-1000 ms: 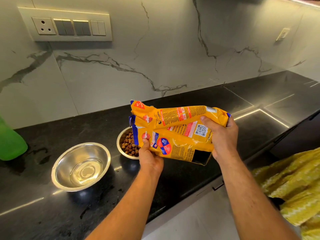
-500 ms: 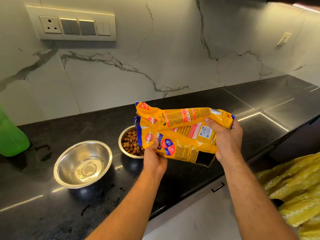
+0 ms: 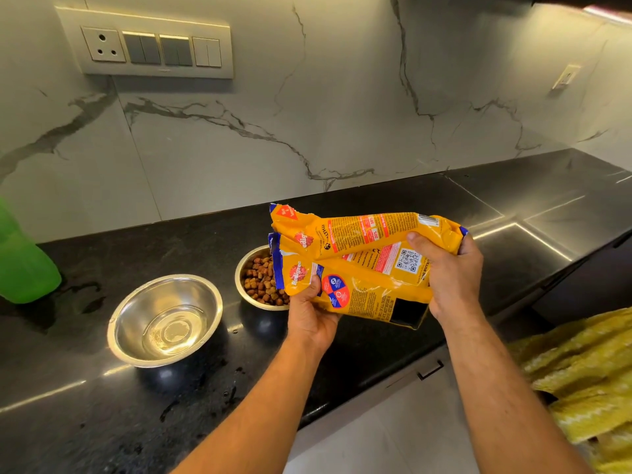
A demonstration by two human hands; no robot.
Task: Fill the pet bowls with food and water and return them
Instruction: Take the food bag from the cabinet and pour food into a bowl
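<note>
A yellow pet-food bag (image 3: pixel 359 261) lies on its side in the air above the black counter (image 3: pixel 102 422), its torn mouth pointing left. My left hand (image 3: pixel 313 319) grips its lower edge near the mouth. My right hand (image 3: pixel 448 275) grips the bag's closed end. Under the mouth stands a steel bowl (image 3: pixel 244 271) holding brown kibble, partly hidden by the bag. To its left stands a second steel bowl (image 3: pixel 166 319) with clear water in its bottom.
A green bottle (image 3: pixel 24 261) stands at the far left on a wet patch of counter. A switch panel (image 3: pixel 150 46) sits on the marble wall. Yellow cloth (image 3: pixel 588 371) hangs at the right, past the counter's front edge and the white cabinet fronts.
The bag has stayed tilted over the kibble bowl, held in the same grip. The camera has shifted slightly; both bowls stay in place.
</note>
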